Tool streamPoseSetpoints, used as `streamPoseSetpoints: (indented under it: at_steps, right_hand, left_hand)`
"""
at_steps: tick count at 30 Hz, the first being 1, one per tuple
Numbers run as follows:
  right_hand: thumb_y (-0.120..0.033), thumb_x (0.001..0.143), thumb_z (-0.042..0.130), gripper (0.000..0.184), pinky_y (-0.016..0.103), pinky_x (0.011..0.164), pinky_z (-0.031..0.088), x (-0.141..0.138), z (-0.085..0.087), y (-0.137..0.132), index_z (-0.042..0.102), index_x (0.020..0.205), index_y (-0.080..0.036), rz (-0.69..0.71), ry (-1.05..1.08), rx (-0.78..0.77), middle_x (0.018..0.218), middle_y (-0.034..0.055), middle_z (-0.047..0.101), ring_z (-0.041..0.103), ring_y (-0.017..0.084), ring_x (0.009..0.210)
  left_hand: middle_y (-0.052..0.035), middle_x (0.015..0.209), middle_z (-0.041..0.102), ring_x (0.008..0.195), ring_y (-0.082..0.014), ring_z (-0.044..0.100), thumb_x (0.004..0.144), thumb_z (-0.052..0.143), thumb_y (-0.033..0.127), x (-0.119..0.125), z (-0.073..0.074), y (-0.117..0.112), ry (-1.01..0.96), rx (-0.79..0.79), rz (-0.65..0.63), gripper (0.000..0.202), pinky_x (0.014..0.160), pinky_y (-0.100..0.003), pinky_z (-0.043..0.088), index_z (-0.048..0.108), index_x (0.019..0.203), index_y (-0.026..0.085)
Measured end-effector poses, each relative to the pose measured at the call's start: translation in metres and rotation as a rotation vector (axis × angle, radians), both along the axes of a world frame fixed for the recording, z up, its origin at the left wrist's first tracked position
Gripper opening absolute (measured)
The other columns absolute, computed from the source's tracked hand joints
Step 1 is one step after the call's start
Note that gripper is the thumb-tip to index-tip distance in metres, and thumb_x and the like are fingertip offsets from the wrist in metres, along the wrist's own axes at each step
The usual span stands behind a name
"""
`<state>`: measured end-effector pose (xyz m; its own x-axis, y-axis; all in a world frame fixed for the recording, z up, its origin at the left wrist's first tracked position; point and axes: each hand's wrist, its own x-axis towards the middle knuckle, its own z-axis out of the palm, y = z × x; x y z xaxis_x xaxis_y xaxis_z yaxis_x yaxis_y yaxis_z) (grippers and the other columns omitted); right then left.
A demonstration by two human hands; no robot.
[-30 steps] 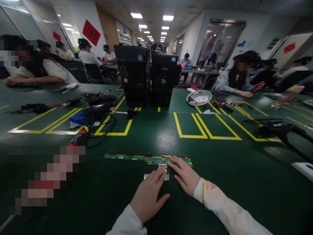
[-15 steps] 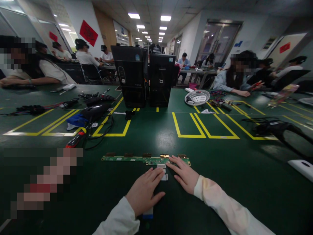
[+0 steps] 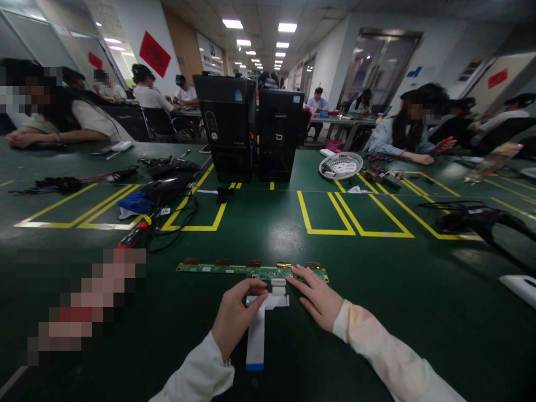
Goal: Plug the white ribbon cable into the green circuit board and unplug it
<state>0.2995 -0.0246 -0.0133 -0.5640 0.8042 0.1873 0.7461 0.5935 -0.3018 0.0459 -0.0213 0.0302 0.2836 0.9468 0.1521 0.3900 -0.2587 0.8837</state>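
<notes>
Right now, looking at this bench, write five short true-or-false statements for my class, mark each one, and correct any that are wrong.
1. The right hand has fingers on the circuit board. True.
2. The left hand is hidden from view. False: it shows, with thumb and forefinger at the white ribbon cable.
3. The cable's end nearest the wearer carries a blue strip. True.
4. The white basket stands left of the black computer towers. False: it is on their right.
5. Yellow lines mark the green table. True.
</notes>
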Motion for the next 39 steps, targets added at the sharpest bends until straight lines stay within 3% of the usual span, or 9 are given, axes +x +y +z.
streamPoseSetpoints:
  at_steps: [4, 12, 15, 18, 23, 31, 39]
  right_hand:
    - [-0.015, 0.085, 0.041, 0.055, 0.051, 0.111, 0.024, 0.000, 0.000, -0.001, 0.037, 0.140, -0.017, -0.004, -0.003, -0.006, 0.148, 0.0118, 0.029, 0.016, 0.025, 0.139]
    - [-0.015, 0.085, 0.040, 0.054, 0.050, 0.111, 0.025, 0.000, -0.001, 0.000, 0.037, 0.139, -0.017, -0.002, 0.005, 0.020, 0.147, 0.0121, 0.030, 0.017, 0.024, 0.139]
    - [-0.014, 0.086, 0.040, 0.054, 0.050, 0.111, 0.025, 0.000, -0.002, 0.000, 0.037, 0.139, -0.018, -0.011, 0.002, 0.018, 0.147, 0.0116, 0.030, 0.018, 0.024, 0.139]
    - [-0.014, 0.085, 0.040, 0.055, 0.050, 0.110, 0.025, 0.000, -0.004, 0.000, 0.036, 0.140, -0.017, -0.001, 0.007, 0.018, 0.148, 0.0121, 0.029, 0.017, 0.024, 0.139]
    - [-0.014, 0.086, 0.040, 0.055, 0.050, 0.111, 0.024, 0.000, -0.005, 0.001, 0.035, 0.140, -0.018, 0.006, 0.018, 0.023, 0.148, 0.0116, 0.028, 0.015, 0.024, 0.139]
    - [-0.014, 0.086, 0.039, 0.054, 0.050, 0.111, 0.024, 0.000, -0.002, 0.000, 0.036, 0.140, -0.018, 0.003, 0.016, 0.003, 0.148, 0.0119, 0.029, 0.017, 0.024, 0.139]
    - [-0.014, 0.085, 0.040, 0.054, 0.050, 0.111, 0.024, 0.000, -0.002, 0.000, 0.036, 0.140, -0.018, 0.003, 0.022, 0.015, 0.148, 0.0113, 0.029, 0.017, 0.024, 0.139]
  left_hand:
    - [-0.0033, 0.083, 0.071, 0.081, -0.0199, 0.067, 0.081, 0.061, 0.027, 0.001, 0.006, -0.001, -0.010, -0.045, 0.014, 0.012, 0.075, -0.033, 0.054, 0.067, 0.085, 0.018]
    - [-0.0030, 0.081, 0.069, 0.075, -0.0188, 0.063, 0.084, 0.058, 0.031, -0.001, 0.005, -0.002, 0.106, -0.002, -0.023, 0.016, 0.068, -0.031, 0.052, 0.068, 0.087, 0.019]
    - [-0.0040, 0.085, 0.066, 0.082, -0.0216, 0.059, 0.086, 0.056, 0.028, 0.000, 0.001, -0.002, 0.209, 0.088, -0.077, 0.015, 0.075, -0.037, 0.049, 0.068, 0.090, 0.020]
    - [-0.0050, 0.106, 0.062, 0.102, -0.0250, 0.052, 0.087, 0.053, 0.023, 0.004, -0.005, -0.002, 0.391, 0.254, -0.187, 0.024, 0.090, -0.043, 0.042, 0.063, 0.109, 0.023]
    - [-0.0039, 0.122, 0.057, 0.111, -0.0249, 0.047, 0.091, 0.049, 0.029, 0.009, -0.011, -0.002, 0.699, 0.447, -0.289, 0.033, 0.095, -0.042, 0.037, 0.052, 0.124, 0.024]
    - [-0.0053, 0.125, 0.057, 0.114, -0.0244, 0.049, 0.094, 0.045, 0.036, 0.007, -0.010, -0.005, 0.792, 0.502, -0.330, 0.036, 0.095, -0.041, 0.038, 0.050, 0.126, 0.023]
    - [-0.0061, 0.124, 0.059, 0.110, -0.0240, 0.052, 0.093, 0.047, 0.031, 0.010, -0.012, -0.006, 0.793, 0.538, -0.309, 0.033, 0.093, -0.041, 0.040, 0.052, 0.123, 0.020]
